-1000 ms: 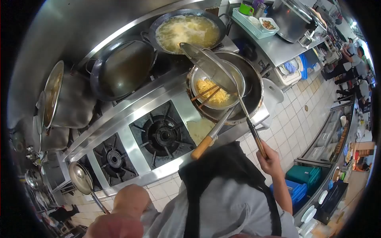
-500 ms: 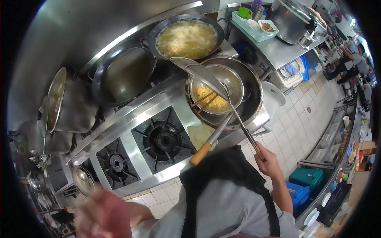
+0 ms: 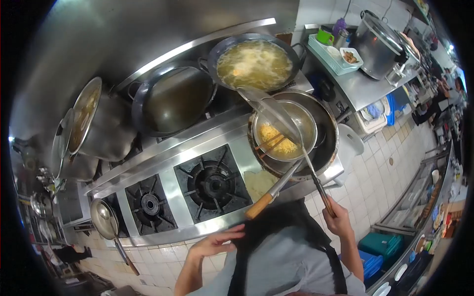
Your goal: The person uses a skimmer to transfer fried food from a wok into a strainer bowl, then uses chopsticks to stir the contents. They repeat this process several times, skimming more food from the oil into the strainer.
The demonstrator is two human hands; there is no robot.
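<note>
We see the kitchen through a strong fisheye: straight counter edges bow, and a black vignette rings the frame. Light is bright and even, coming from overhead; the steel backsplash (image 3: 123,39) shows soft broad glare, and the range top (image 3: 168,163) gleams. A hot spot flares near the upper right edge. The centre is sharp, while the floor tiles (image 3: 380,172) and far right counters smear and compress. Shadows stay short and faint.

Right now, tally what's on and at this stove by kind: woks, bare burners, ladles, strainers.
Woks: 3
Bare burners: 2
Ladles: 2, one in the right hand
Strainers: 1
Total: 8
</note>
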